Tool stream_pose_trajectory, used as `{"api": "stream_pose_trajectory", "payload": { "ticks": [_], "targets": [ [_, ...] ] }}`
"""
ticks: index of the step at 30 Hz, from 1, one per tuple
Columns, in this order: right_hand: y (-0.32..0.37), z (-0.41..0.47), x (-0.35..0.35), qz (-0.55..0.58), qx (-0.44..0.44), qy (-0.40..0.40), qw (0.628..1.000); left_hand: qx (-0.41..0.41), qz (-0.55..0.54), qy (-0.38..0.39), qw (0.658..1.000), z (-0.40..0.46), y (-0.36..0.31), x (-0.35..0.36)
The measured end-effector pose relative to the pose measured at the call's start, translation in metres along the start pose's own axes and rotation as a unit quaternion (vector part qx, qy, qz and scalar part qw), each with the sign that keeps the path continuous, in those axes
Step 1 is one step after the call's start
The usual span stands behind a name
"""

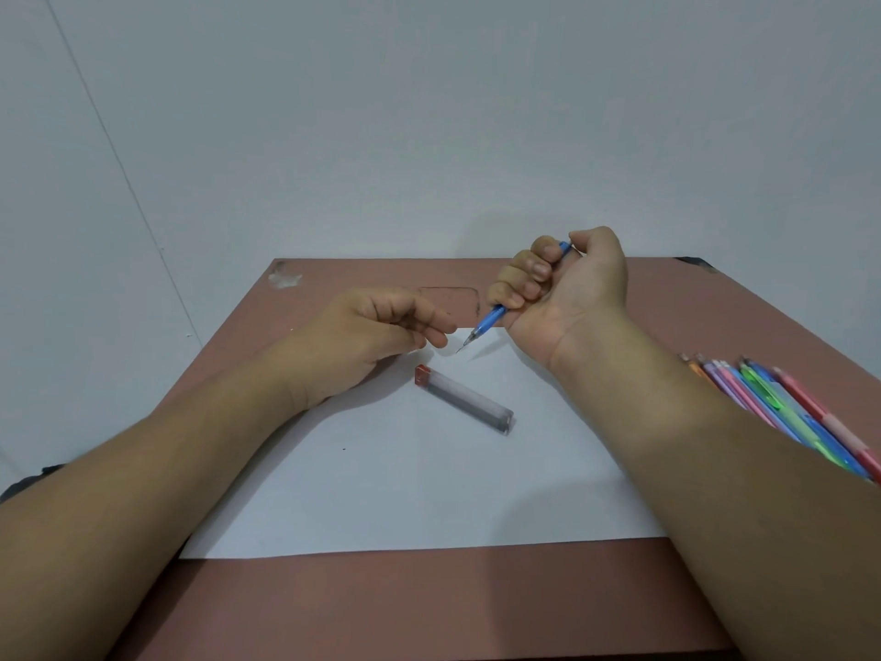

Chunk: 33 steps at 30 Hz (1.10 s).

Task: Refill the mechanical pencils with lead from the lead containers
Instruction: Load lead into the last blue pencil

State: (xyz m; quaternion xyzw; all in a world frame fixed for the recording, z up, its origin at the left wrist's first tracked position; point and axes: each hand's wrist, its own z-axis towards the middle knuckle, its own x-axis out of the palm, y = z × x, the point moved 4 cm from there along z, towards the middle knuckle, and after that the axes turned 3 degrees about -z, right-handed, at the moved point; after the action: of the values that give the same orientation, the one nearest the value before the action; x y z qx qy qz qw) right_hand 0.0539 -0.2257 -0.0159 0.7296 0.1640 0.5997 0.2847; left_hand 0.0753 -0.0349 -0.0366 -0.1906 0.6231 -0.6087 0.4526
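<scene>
Left hand (pixel 376 333): lies low over the far left part of the white paper, fingers loosely curled with thumb and forefinger tips close together just short of the pencil's point; whether a lead is pinched between them is too fine to tell.
Paper (pixel 410 489): a white sheet flat on the brown table (pixel 429 603), under both hands and forearms.
Lead container (pixel 465 399): a clear narrow case with a red cap, lying flat on the paper, just nearer than the left fingertips and below the gripped pencil's tip; red end toward the left hand, the other end angled away to the right. Neither hand touches it.
Blue pencil (pixel 491 321): held slanted, metal tip pointing down and left toward the left fingertips, top end sticking out above the fist.
Right hand (pixel 558 283): raised, palm toward the camera, fingers wrapped tight round the blue pencil's barrel, thumb near its top end.
Spare pencils (pixel 782 412): a bunch in pink, green, blue, purple and orange lying side by side on the table, beyond the right forearm, partly hidden by it, well apart from the grip.
</scene>
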Motion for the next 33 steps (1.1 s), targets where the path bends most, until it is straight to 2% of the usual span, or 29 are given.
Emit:
{"api": "stream_pose_trajectory", "payload": {
  "ticks": [12,33],
  "targets": [
    [-0.002,0.001,-0.002,0.009,0.006,-0.012,1.000,0.047,0.160,-0.061,0.984,0.004,-0.005,0.000],
    [-0.005,-0.001,0.004,0.059,0.007,0.006,0.998,0.102,0.155,-0.074,0.980,0.002,-0.014,0.002]
  ]
}}
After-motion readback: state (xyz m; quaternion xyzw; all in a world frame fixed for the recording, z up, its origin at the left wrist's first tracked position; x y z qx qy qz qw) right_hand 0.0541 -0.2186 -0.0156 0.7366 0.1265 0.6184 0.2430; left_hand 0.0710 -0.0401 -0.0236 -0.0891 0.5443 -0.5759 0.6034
